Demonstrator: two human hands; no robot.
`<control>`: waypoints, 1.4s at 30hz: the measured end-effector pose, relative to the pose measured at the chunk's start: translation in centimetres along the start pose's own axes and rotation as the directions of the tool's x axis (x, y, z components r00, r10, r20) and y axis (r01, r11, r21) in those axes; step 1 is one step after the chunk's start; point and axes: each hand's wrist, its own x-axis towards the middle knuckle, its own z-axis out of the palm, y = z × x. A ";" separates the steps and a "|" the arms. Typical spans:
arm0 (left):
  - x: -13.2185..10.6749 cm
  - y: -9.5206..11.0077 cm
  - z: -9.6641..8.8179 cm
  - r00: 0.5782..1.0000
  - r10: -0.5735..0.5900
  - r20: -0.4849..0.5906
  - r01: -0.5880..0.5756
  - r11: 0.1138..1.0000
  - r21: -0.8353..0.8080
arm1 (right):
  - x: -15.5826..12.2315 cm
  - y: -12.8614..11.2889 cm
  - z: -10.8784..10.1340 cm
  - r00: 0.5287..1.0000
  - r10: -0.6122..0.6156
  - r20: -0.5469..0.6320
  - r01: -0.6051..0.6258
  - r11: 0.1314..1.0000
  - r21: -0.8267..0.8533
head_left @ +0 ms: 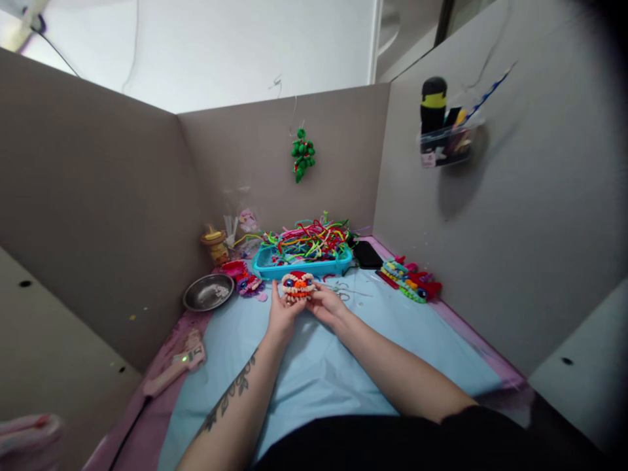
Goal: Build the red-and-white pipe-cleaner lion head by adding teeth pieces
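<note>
Between my two hands is a small fuzzy figure (297,286) in red, cream and orange with blue eyes, its face turned toward me. My left hand (283,311) grips it from the left and below, thumb near its underside. From the right, my right hand (324,305) holds its lower right edge, some fingers hidden behind it. The figure is raised a little above the light blue cloth (324,366). Just behind it stands a turquoise tray (304,268) heaped with colourful pipe cleaners (314,241). Scissors (343,294) lie right of my right hand.
At left are a metal bowl (209,292) with small white pieces, a purple and red fuzzy figure (249,284) and a corded pink glue gun (181,366). A black phone (367,254) and colourful fuzzy pieces (409,280) lie at right. Grey panels (284,157) enclose the table.
</note>
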 end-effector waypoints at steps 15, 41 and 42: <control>0.4 0.9 -0.4 0.998 -0.055 -0.009 0.055 0.997 -0.059 | -0.1 0.1 0.2 0.993 -0.070 -0.096 0.070 0.998 -0.011; 0.6 1.7 -0.3 0.992 -0.124 -0.018 0.117 0.966 -0.229 | -0.4 1.0 0.2 0.999 0.031 -0.029 -0.029 0.998 0.062; 0.6 1.7 -0.3 0.992 -0.122 -0.024 0.113 0.967 -0.227 | -0.5 1.0 0.2 0.999 0.034 -0.026 -0.033 0.998 0.057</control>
